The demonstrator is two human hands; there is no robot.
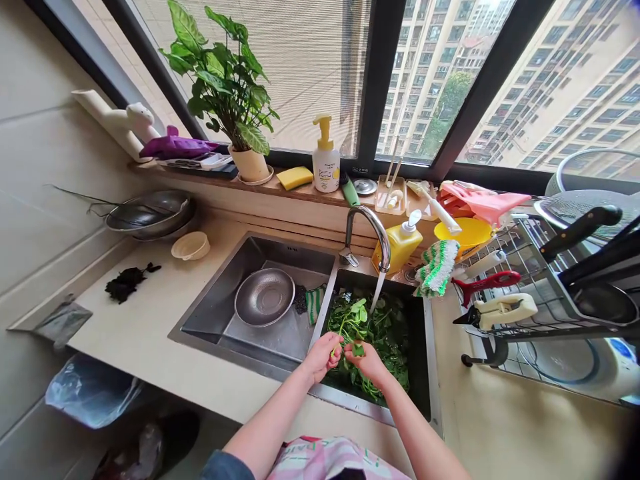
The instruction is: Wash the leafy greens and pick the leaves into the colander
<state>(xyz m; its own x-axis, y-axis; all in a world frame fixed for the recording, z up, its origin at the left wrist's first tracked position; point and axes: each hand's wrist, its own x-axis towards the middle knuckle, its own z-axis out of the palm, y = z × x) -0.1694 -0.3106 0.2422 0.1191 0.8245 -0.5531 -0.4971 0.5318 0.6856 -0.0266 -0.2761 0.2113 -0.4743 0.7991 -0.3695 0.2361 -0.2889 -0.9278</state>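
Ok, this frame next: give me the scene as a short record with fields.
left hand: pinching green leafy stems
right hand: touching a green leaf, close to the left hand
right metal basin: dark leafy greens
curved chrome tap: running
left metal basin: round grey metal bowl, green-and-white striped cloth
wooden ledge: potted green plant, yellow sponge, yellow-topped white pump bottle

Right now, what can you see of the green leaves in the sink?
The leafy greens lie in a loose, tangled heap in the right-hand basin. They have thin stems and small leaves, mostly dark green, with a few brighter ones near the top. They look wet: water runs down onto them from the curved tap. The left hand and right hand pinch some sprigs above the heap.
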